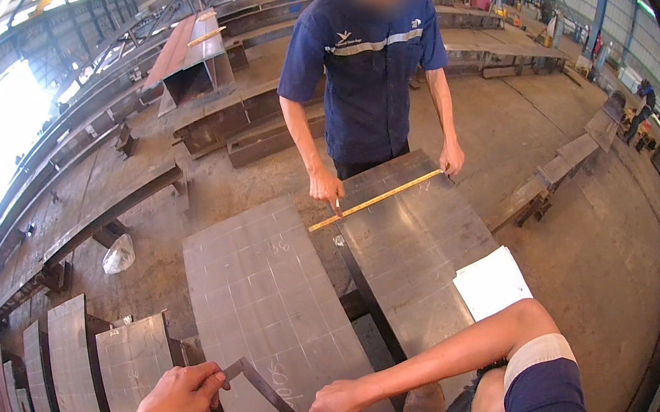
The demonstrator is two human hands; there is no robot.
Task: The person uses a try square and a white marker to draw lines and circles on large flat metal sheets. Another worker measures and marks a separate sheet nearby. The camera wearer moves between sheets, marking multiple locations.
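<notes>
White paper sheet (pixel 490 282) (on steel plate (pixel 420 244))
</notes>
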